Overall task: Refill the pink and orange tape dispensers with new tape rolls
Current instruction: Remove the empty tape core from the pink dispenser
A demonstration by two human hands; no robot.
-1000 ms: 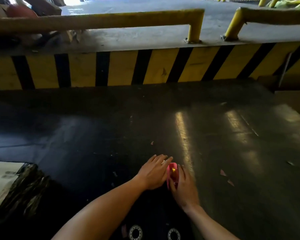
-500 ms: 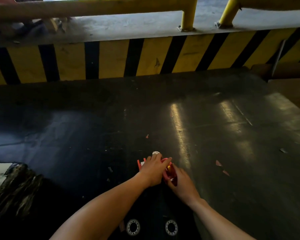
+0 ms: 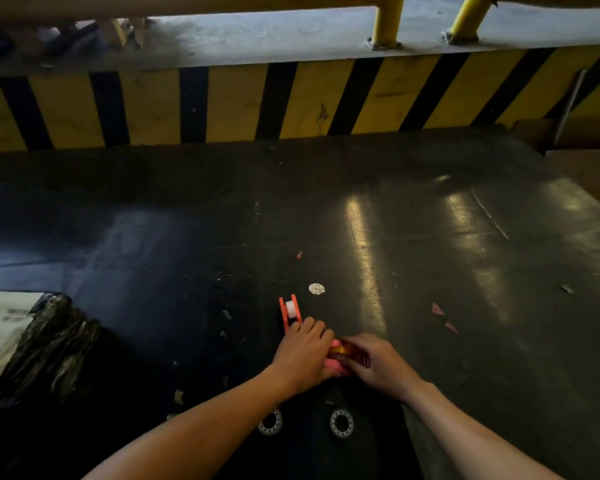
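Note:
An orange tape dispenser (image 3: 289, 311) with a white core in it lies on the dark surface, just beyond my left hand (image 3: 302, 355). The fingertips of that hand touch its near end. The pink tape dispenser (image 3: 335, 364) sits between my two hands and is mostly hidden by them. My right hand (image 3: 378, 367) grips it from the right, and a shiny amber tape roll (image 3: 340, 350) shows at its top. My left hand presses on the pink dispenser's left side.
A small white round sticker (image 3: 316, 288) lies past the orange dispenser. A black-wrapped parcel with a white label (image 3: 25, 341) sits at the left. Two ring-shaped fittings (image 3: 341, 423) are near my forearms. A yellow-and-black striped wall (image 3: 291, 102) closes the far side.
The view tilted down. The orange dispenser, earlier hidden under my left hand, now lies uncovered beyond it. My hands shifted slightly toward me with the pink dispenser.

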